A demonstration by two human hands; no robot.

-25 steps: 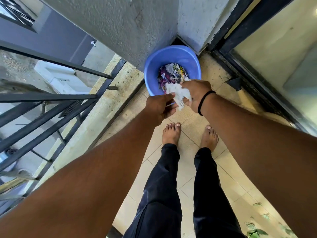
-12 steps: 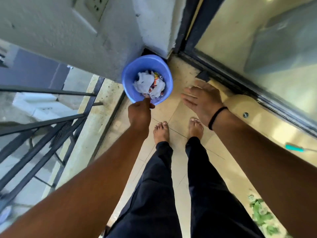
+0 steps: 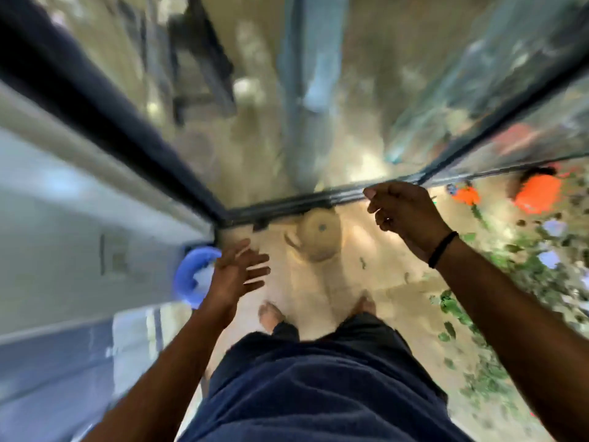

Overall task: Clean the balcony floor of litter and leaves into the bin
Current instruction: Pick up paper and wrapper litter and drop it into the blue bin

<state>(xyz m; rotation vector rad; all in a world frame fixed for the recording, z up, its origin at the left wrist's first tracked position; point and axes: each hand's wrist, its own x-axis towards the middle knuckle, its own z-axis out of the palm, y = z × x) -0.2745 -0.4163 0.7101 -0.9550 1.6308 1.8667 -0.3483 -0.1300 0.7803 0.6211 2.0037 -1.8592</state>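
Head view, blurred by motion. I stand barefoot on the balcony floor [image 3: 398, 301], facing the glass door [image 3: 318, 90]. My left hand [image 3: 237, 275] is open, fingers spread and straight, holding nothing; it hovers just beside the blue bin [image 3: 188, 275], which sits in the corner against the wall [image 3: 63, 218] on my left. Only part of the bin's rim shows, with something pale inside that I cannot make out. My right hand [image 3: 404, 212] is raised near the door track, fingers loosely curled; I see nothing in it, though the blur leaves that uncertain. A dark band [image 3: 443, 248] circles that wrist.

The litter left to collect lies on my right: green leaves [image 3: 484, 371] strewn across the floor, pale scraps [image 3: 549, 258] among them, and orange pieces [image 3: 538, 193] close to the door. All of it is well apart from the bin.

As I judge it, both hands are free and the step in hand is going to the next load. To do it well I should gather leaves into one heap before lifting, scoop with both hands cupped beneath so little falls, and carry low over the bin before letting go. Moving the bin nearer the leaves would shorten each trip. Small fragments may slip between fingers.
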